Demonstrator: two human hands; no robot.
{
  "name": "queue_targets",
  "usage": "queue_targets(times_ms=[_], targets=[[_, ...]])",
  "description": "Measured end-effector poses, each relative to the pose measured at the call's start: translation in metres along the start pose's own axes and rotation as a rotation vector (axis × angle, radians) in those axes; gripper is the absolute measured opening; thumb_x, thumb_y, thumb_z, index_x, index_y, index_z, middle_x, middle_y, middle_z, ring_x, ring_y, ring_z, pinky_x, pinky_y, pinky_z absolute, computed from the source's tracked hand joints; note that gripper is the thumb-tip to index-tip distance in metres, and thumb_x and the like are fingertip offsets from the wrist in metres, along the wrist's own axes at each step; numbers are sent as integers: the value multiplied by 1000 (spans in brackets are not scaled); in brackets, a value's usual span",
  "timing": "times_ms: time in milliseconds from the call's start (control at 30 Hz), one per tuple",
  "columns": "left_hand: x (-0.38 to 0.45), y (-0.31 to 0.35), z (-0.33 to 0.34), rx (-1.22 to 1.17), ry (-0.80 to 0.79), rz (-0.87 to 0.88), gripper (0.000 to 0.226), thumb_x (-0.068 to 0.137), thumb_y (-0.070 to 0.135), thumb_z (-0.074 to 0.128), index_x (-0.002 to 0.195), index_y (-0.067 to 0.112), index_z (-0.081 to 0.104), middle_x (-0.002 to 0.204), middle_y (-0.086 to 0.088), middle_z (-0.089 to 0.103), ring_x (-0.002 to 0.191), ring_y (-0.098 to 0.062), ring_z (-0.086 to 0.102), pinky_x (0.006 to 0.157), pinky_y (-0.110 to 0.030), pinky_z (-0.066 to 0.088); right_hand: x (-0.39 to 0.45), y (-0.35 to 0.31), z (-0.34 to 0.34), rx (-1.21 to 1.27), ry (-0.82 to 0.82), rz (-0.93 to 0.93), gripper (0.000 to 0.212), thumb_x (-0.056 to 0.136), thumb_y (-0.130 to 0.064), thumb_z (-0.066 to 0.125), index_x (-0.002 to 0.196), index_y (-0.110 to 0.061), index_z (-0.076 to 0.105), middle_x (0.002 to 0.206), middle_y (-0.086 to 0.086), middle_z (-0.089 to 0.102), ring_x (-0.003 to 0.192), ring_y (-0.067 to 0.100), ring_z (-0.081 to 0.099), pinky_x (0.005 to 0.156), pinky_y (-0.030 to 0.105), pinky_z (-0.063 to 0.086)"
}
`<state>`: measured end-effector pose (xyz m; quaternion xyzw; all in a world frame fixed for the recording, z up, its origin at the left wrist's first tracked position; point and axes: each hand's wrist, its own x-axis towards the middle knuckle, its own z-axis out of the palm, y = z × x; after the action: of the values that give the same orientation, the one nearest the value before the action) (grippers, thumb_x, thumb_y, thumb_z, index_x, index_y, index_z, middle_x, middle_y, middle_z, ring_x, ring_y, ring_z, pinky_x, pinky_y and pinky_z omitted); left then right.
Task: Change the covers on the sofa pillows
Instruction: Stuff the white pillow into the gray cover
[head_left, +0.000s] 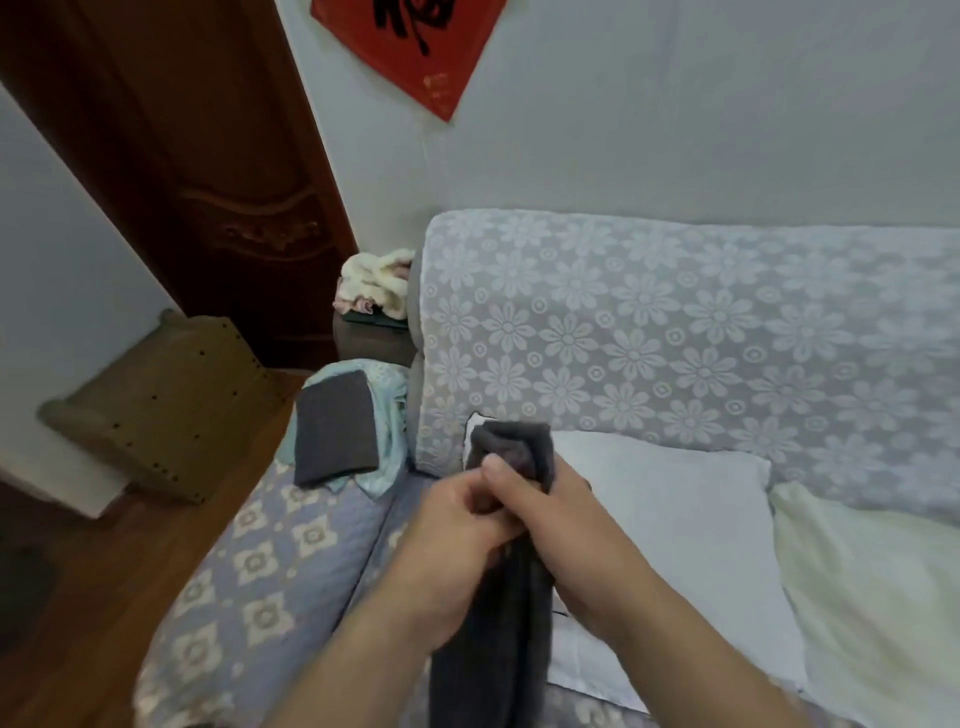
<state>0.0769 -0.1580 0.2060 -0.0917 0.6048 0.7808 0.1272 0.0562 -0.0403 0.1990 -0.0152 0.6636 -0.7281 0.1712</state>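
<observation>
A: Where's the cover right now?

B: The dark grey cover (511, 525) is bunched into a long strip, held up between both hands over the front of the sofa seat (291, 551). Its long axis runs nearly upright: the top edge sticks out above the hands, the rest hangs down between the forearms.

A: And the grip?

B: The left hand (457, 525) has its fingers (488, 530) curled round the strip from the left; the right hand (550, 512) clamps it from the right, thumb on top. Both hold the same short stretch, touching each other.

A: The pillow it goes on?

B: The bare white pillow (670, 525) lies on the seat just beyond and to the right, leaning against the floral sofa back (675, 332). The right hand is the nearer one. I'd judge the cover's opening must be found first; I can't tell which end it is.

A: Anything else?

B: A second folded grey cover (335, 431) sits on pale blue fabric (387, 431) on the armrest, and a cream pillow (878, 592) lies at the right.
</observation>
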Motion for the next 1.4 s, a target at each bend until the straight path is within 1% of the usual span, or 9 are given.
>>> queue_targets(times_ms=[67,167,367,600,800,1000,1067,1233,1400], targets=[[-13,-20,12,-48,1,-56,19,88,-3,62,99,1,76,102,-22,75,90,-26,74,75,-32,60,-18,6,-4,10,116,6,19,102,-29,57,108,-20,72,100,6,77,99,23,73,94,52,56],[-23,-24,3,-110,140,-59,23,91,-10,56,88,3,75,90,-19,72,73,-21,71,62,-30,60,-43,9,-25,71,101,41,32,107,-25,44,107,-12,74,99,9,77,95,23,74,81,34,60],[-2,-1,-42,-179,391,10,24,98,-5,51,112,3,68,105,-17,72,96,-25,68,91,-42,53,-48,-5,-108,288,432,23,30,108,-24,41,116,-9,65,113,9,74,102,20,72,89,36,54],[41,23,-105,22,651,157,23,97,-2,59,115,9,67,114,-15,67,96,-25,65,81,-37,54,-58,-47,-202,321,814,-169,19,107,-24,45,104,-17,63,119,4,68,102,16,67,88,34,54],[67,35,-133,-62,553,209,19,96,-1,60,104,16,66,102,-13,69,85,-22,68,74,-33,56,-67,-49,-204,161,877,-159,22,107,-27,45,114,-15,62,115,4,67,107,21,64,97,40,50],[111,22,-168,366,550,50,37,85,18,78,119,17,65,116,-7,67,102,-27,66,96,-43,54,-71,-55,-203,-728,1120,-115,29,108,-28,35,94,-8,50,93,14,51,101,40,54,78,38,32],[135,3,-200,539,551,-60,27,82,25,80,105,15,72,109,-10,73,99,-31,69,96,-49,55,-66,-50,-211,-802,1090,-67,29,108,-27,36,93,-7,49,97,22,57,100,43,54,76,38,31],[137,25,-194,420,562,66,32,93,17,69,125,12,65,116,-14,71,102,-32,69,96,-52,56,-49,-44,-238,-820,1011,38,23,104,-18,44,101,-4,62,108,25,64,100,41,57,74,37,36],[98,82,-127,233,487,384,19,100,9,59,117,18,59,98,0,65,80,-6,61,70,-19,49,-45,-70,-263,-617,1122,-153,24,98,-13,54,115,-11,72,110,15,70,104,34,63,88,40,49]])
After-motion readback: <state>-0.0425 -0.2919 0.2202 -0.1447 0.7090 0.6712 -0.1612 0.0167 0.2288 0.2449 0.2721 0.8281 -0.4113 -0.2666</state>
